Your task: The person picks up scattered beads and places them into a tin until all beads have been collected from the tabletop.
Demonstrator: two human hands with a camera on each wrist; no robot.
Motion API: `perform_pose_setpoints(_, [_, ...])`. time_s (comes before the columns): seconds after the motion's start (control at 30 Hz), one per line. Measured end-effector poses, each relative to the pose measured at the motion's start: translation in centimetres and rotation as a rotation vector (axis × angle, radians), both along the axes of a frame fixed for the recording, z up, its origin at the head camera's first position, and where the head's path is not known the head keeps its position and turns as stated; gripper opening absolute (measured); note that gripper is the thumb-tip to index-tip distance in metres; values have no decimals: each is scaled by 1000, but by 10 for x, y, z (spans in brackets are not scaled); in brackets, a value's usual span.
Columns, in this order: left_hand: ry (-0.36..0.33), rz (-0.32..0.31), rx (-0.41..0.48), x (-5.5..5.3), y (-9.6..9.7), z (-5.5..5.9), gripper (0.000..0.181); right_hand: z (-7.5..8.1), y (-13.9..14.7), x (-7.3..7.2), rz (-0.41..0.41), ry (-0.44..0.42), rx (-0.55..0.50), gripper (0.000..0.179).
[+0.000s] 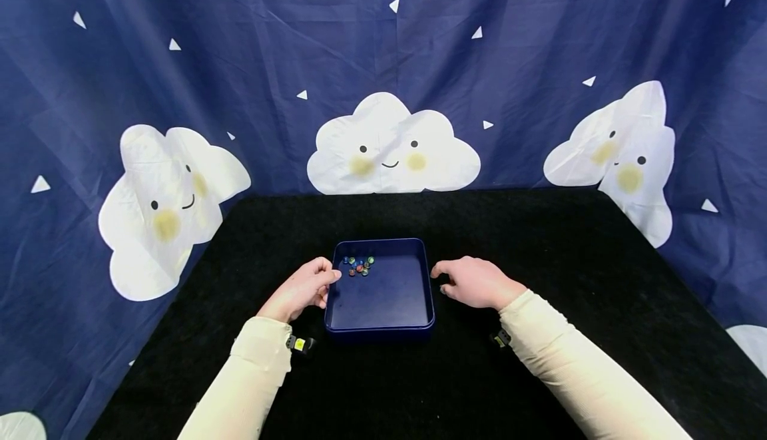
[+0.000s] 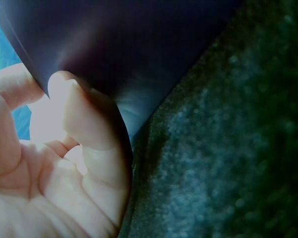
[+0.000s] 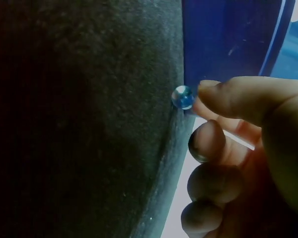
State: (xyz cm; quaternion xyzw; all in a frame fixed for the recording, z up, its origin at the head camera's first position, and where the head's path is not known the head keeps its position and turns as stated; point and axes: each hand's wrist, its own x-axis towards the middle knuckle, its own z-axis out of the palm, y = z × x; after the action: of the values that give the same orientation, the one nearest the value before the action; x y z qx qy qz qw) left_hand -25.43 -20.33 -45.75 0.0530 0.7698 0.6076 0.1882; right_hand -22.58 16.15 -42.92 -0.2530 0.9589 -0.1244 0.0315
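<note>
A dark blue square tray (image 1: 389, 300) lies in front of me on the black cloth. Several small glass marbles (image 1: 359, 268) are grouped in its far left part. At the tray's left wall, my left hand (image 1: 302, 290) grips the side, the thumb over the rim and the fingers outside. To the right of the tray, my right hand (image 1: 476, 281) has its fingers curled, thumb and index finger close together. In the right wrist view a clear and blue marble (image 3: 183, 97) is pinched at the very tips of that thumb and index finger, beside the tray's outer wall.
Black cloth (image 1: 539, 240) covers the table all around the tray. Behind it hangs a dark blue curtain (image 1: 252, 40) with white clouds (image 1: 389, 140) printed on it. A small wrist camera (image 1: 302, 345) sits under the left sleeve.
</note>
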Motion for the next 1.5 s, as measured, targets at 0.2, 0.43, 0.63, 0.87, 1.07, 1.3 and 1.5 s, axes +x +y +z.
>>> perform_pose_setpoints(0.2, [-6,-2,-4,0,0,0,22,-4,0,-1,1,-23,27,21])
perform_pose_setpoints(0.43, [-7,1,-3,0,0,-1,21,-2,0,1,-8,-27,20,17])
perform_pose_setpoints(0.63, [-13,1,8,0,-1,-2,20,-1,0,3,-14,-13,12,15])
perform_pose_setpoints(0.87, [-17,1,7,0,-1,-2,20,-1,0,3,-19,5,11,14])
perform_pose_setpoints(1.07, [-18,-3,3,0,-1,-2,20,7,-2,6,-13,47,-46,13])
perform_pose_setpoints(1.3, [-4,-3,-7,-1,-1,-3,22,15,0,7,0,81,-111,14])
perform_pose_setpoints(1.5, [-8,1,-8,-1,0,-3,22,24,1,6,-2,111,-160,16])
